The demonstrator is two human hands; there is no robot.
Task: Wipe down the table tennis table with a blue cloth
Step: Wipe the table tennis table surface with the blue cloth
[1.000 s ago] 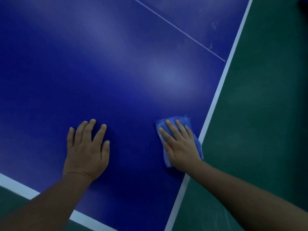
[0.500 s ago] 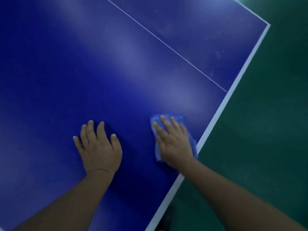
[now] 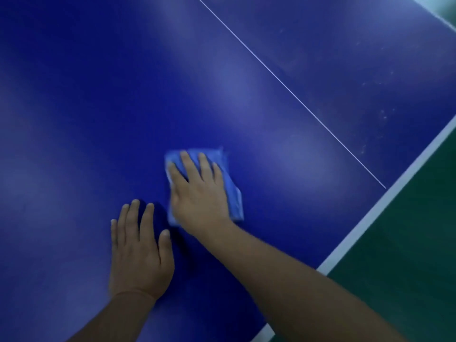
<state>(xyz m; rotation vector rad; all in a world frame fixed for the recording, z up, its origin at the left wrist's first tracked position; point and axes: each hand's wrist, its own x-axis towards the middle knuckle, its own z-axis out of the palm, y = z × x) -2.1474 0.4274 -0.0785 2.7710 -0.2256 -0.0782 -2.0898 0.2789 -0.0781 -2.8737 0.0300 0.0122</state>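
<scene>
The dark blue table tennis table (image 3: 98,107) fills most of the head view. A folded blue cloth (image 3: 234,193) lies flat on it near the middle. My right hand (image 3: 197,196) presses down on the cloth with straight, spread fingers and covers most of it. My left hand (image 3: 139,253) rests flat on the bare table just left of and below the cloth, fingers straight. The two hands are close together but apart.
A thin white centre line (image 3: 296,97) runs diagonally across the table. The white edge stripe (image 3: 385,208) marks the table's right border, and green floor (image 3: 419,255) lies beyond it. Pale specks (image 3: 385,117) dot the surface at the upper right.
My right hand has slid the cloth leftwards, away from the white edge and toward the table's middle. The left hand stays flat on the table, now close beside the cloth.
</scene>
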